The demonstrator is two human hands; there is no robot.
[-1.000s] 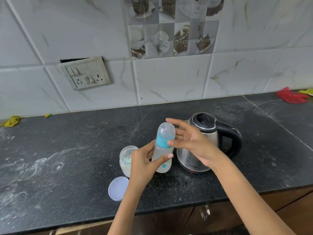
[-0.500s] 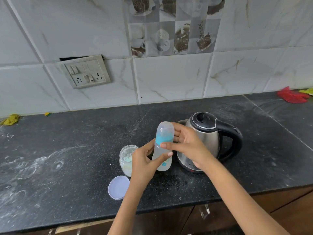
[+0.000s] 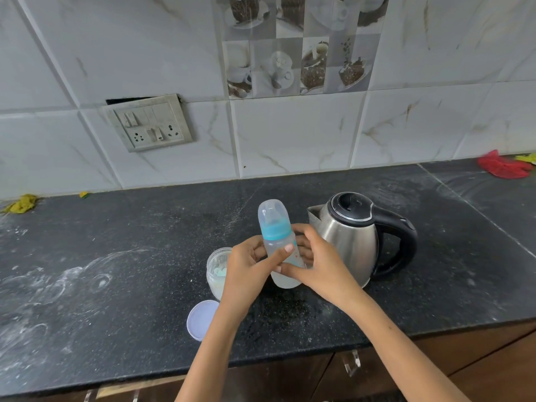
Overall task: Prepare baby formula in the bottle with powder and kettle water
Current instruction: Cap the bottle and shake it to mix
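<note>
A baby bottle [image 3: 275, 227] with a clear cap and a blue collar is held upright above the black counter [image 3: 116, 256]. My left hand [image 3: 246, 268] grips its body from the left, thumb across the front. My right hand [image 3: 316, 262] wraps round the lower body from the right. A steel kettle [image 3: 348, 239] with a black handle stands just right of the bottle, lid shut. An open powder jar [image 3: 216, 271] stands left of my left hand, partly hidden by it. Its white lid [image 3: 200, 317] lies flat near the counter's front edge.
White powder smears cover the counter's left part. A switch and socket plate [image 3: 149, 126] sits on the tiled wall. A red cloth [image 3: 503, 166] lies at the far right, a yellow scrap [image 3: 21, 203] at the far left. Cabinet fronts run below the counter edge.
My right hand has dropped from the bottle's collar to its lower body and now holds it. The bottle has tilted slightly and stayed in my left hand.
</note>
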